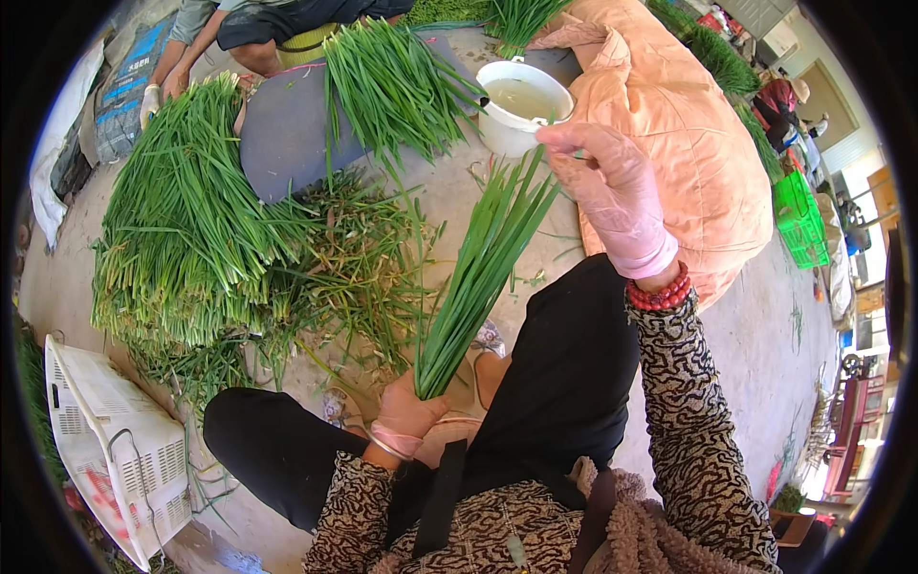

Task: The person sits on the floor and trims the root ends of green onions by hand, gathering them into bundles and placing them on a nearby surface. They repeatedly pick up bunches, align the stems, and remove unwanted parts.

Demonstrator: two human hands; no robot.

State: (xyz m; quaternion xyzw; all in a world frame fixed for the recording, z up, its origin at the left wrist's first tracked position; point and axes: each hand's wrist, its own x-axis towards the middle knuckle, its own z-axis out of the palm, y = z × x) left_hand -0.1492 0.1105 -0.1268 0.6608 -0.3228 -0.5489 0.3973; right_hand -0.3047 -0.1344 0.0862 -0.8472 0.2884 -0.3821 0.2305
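My left hand (407,410), in a pink glove, is closed around the lower end of a bunch of long green leaves, likely garlic chives (477,265). The leaves fan up and to the right, towards my other hand. My right hand (602,186), gloved too, is raised beside the bucket, thumb and fingertips pinched together near the leaf tips; whether a leaf is between them cannot be told. Behind it stands a white bucket (502,136) of cloudy water. A big heap of the same greens (193,215) lies at the left, and another bundle (398,90) rests on a dark grey sheet (287,158).
Loose trimmings (351,265) cover the floor before my feet. A white plastic crate (122,438) stands at the lower left. An orange cloth-covered bulk (681,143) is at the right, a green crate (800,219) beyond it. Another person's hands (168,82) are at the upper left.
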